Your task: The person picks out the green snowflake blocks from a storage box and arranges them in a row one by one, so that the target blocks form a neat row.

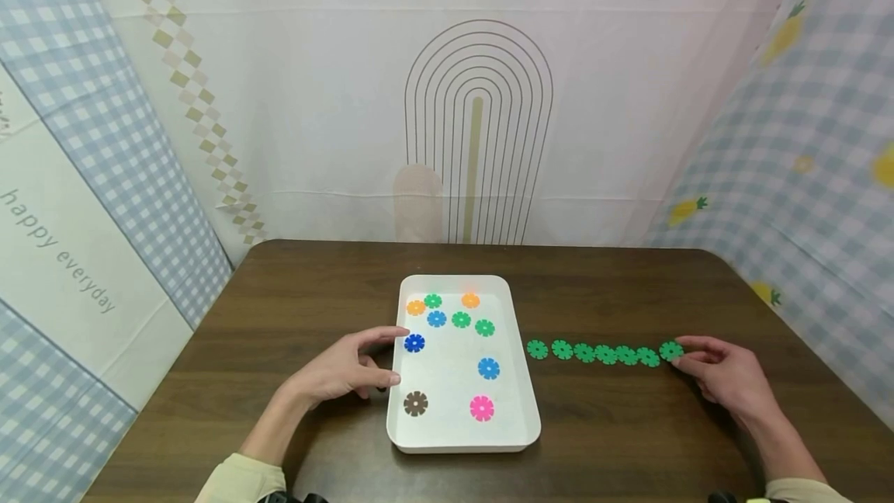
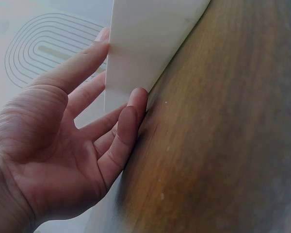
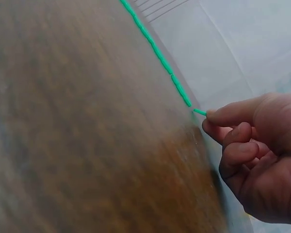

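A white tray (image 1: 447,433) holds notched plastic discs in several colours, among them a pink disc (image 1: 482,408), a brown disc (image 1: 416,404) and a dark blue disc (image 1: 414,343). At its left side, my left hand (image 1: 349,367) rests its fingertips against the rim and outer wall, the fingers loosely bent. To the right of the tray runs a row of green discs (image 1: 605,354) on the table. My right hand (image 1: 729,379) pinches a green disc (image 3: 200,112) between thumb and forefinger at the row's right end. In the right wrist view this disc is slightly tilted, just apart from the row.
The dark wooden table (image 1: 314,286) has its back edge against a patterned cloth (image 1: 335,99). Checked cloths hang at both sides. Inside the tray's far half lie orange, green and light blue discs.
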A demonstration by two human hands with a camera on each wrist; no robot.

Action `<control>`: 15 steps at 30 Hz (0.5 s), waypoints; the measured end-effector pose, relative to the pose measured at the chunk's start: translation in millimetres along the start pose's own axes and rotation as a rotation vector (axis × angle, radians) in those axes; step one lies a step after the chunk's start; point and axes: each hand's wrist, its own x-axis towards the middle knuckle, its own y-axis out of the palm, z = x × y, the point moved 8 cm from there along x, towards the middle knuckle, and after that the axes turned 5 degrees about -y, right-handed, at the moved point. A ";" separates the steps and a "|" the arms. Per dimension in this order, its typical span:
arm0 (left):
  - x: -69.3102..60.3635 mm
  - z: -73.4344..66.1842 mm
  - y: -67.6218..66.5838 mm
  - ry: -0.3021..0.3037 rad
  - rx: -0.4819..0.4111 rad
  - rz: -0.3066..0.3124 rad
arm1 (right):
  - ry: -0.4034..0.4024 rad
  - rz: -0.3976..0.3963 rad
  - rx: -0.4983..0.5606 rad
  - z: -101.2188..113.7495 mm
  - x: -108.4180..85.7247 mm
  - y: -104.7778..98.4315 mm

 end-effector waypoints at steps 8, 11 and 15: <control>-0.3 -0.6 0.0 0.003 -0.001 -0.001 | 0.019 -0.006 -0.054 -0.2 -1.6 2.5; -0.2 -0.4 -0.1 0.002 -0.002 -0.003 | 0.027 -0.008 -0.067 0.0 -2.0 2.3; 0.0 -0.2 0.0 -0.001 -0.002 -0.002 | 0.032 -0.007 -0.084 -0.4 -2.1 2.1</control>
